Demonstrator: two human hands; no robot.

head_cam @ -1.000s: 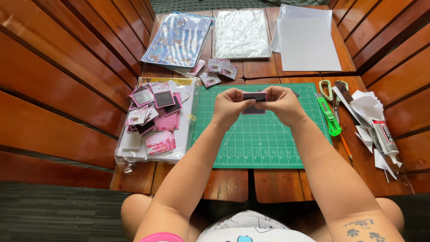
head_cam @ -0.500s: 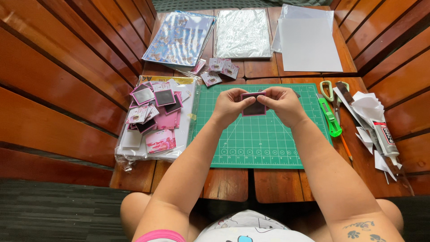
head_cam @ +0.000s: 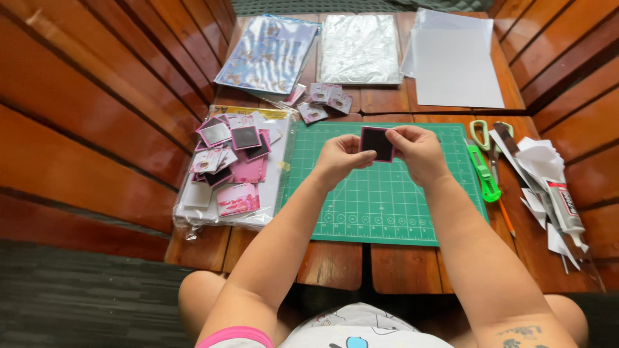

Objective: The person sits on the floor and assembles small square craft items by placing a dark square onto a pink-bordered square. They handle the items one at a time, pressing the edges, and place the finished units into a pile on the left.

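1. Black square w/ a pink border, the small card (head_cam: 376,143), sits pinched between both your hands, lifted a bit above the green cutting mat (head_cam: 380,193), near its far edge.
2. Your left hand (head_cam: 338,158) is closed on the card's left edge, thumb and fingertips; your right hand (head_cam: 418,149) grips the right edge the same way. Edge-only grip likely keeps the dark face unsmudged and turned up toward you for a look.
3. Mat lies centred on the wooden bench (head_cam: 335,264), right in front of you, so work stays over a flat gridded surface.
4. To your left, a clear plastic bag (head_cam: 225,212) carries a heap of similar pink-and-black squares (head_cam: 232,145), close enough for the left hand to reach.
5. Few more small squares (head_cam: 325,100) lie just beyond the mat's far edge, apart from the heap.
6. Right of the mat: green utility knife (head_cam: 483,174) along its edge, scissors w/ green handles (head_cam: 485,135) next to it, then white paper scraps (head_cam: 535,167) and a glue tube (head_cam: 567,206). Tools are grouped on the right-hand side, probably for quick pick-up.
7. Far end of the bench holds a printed sheet in a sleeve (head_cam: 267,55), a shiny silver sheet (head_cam: 361,48) and white paper sheets (head_cam: 451,61), laid flat and out of the working area.
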